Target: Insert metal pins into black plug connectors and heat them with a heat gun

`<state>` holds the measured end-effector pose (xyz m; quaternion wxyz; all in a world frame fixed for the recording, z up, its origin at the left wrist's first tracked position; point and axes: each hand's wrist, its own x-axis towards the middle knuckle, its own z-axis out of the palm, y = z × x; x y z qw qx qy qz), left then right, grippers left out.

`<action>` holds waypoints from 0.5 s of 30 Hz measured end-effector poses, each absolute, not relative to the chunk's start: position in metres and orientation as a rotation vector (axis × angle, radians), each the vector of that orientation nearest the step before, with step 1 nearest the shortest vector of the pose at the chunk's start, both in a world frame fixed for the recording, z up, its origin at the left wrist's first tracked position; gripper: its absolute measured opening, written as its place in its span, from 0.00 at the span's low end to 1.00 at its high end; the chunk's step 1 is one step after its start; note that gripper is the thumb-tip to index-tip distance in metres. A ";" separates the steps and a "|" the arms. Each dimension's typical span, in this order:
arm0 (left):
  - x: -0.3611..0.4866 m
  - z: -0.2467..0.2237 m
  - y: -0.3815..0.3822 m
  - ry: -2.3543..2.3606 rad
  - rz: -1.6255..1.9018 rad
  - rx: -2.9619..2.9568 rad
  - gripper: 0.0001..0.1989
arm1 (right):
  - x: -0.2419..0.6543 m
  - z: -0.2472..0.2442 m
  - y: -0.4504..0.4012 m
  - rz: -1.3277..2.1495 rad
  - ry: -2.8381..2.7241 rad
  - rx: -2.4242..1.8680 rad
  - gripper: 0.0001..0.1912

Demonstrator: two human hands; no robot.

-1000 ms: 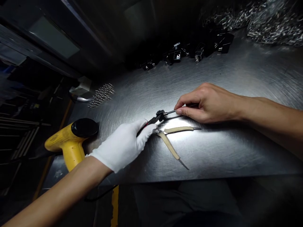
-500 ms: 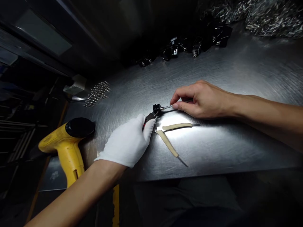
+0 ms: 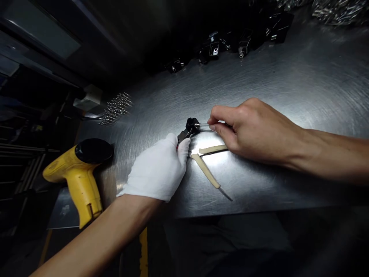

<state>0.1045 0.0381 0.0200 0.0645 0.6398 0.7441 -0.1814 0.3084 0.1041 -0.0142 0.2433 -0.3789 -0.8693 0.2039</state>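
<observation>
My left hand, in a white glove, is closed around a dark tool with a bit of red at its grip. A small black block sits at the tool's far end. My bare right hand pinches a thin metal rod, whose left tip meets the block; fingers and palm hide its other end. Pliers with cream handles lie spread on the metal table, just right of the glove. The right hand partly covers their upper handle.
A yellow heat gun stands at the left. Small metal pins are lined up near a pale box. Several black parts sit along the back, with a heap of metal pieces at the back right.
The view has shifted slightly. My right hand has turned a little and now covers the tip of the pliers' upper handle. Both hands keep their hold.
</observation>
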 end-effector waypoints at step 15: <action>0.118 0.011 0.033 2.445 -0.446 1.879 0.24 | 0.286 -0.005 0.077 -0.084 -2.546 -1.255 0.10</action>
